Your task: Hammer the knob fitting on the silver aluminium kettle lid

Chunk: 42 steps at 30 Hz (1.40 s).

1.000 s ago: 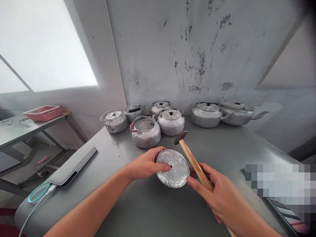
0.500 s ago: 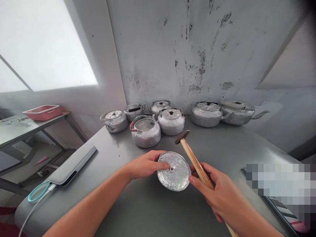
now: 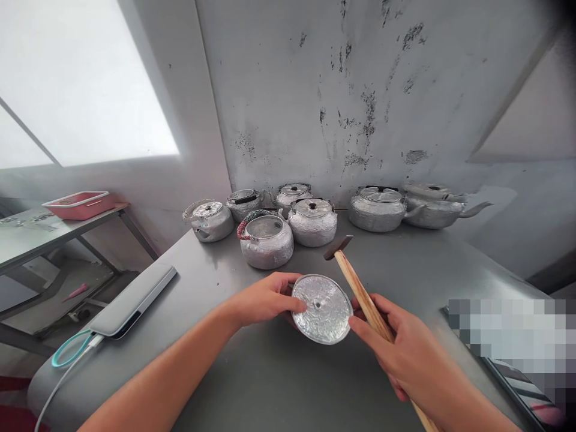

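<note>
Left hand (image 3: 265, 300) pinching one metal lid (image 3: 324, 315), right hand (image 3: 407, 345) gripping one hammer (image 3: 362, 294) — seven kettles (image 3: 270, 252) beyond.

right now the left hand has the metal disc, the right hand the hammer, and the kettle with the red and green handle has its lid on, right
No, the head view shows that kettle open on top, with no lid on. The left hand does have the metal disc, and the right hand the hammer.

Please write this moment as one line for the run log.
left hand: holds lid | right hand: holds hammer, thumb at lid edge | kettles: on table, beyond hands | white device: table's left side
</note>
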Available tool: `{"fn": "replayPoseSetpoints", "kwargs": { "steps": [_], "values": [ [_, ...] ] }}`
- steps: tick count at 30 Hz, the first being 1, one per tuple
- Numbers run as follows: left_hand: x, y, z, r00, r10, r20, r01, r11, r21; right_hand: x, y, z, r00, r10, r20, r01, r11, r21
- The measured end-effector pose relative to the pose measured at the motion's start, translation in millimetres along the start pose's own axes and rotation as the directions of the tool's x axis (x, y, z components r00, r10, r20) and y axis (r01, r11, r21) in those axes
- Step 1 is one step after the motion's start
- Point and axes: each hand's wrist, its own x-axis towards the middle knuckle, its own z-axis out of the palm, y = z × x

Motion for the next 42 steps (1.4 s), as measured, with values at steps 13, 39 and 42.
{"fn": "replayPoseSetpoints", "kwargs": {
  "steps": [13,39,42],
  "values": [
    [0.7,-1.3,3.3,0.997,0.070,0.039,-0.074,0.994,0.087,4.4,5.6,-0.4,0.996,0.007,0.091,-0.012,0.998,0.055],
    [-2.0,-0.6,18.1,0.987,0.157,-0.022,-0.134,0.900,0.415,6.7,10.9,3.3,0.999,-0.045,0.027,0.045,0.999,0.027],
    [0.2,-2.4,18.1,0.987,0.155,-0.033,-0.128,0.905,0.406,10.4,10.1,1.0,0.999,-0.045,0.025,0.044,0.998,0.038]
  ]
}}
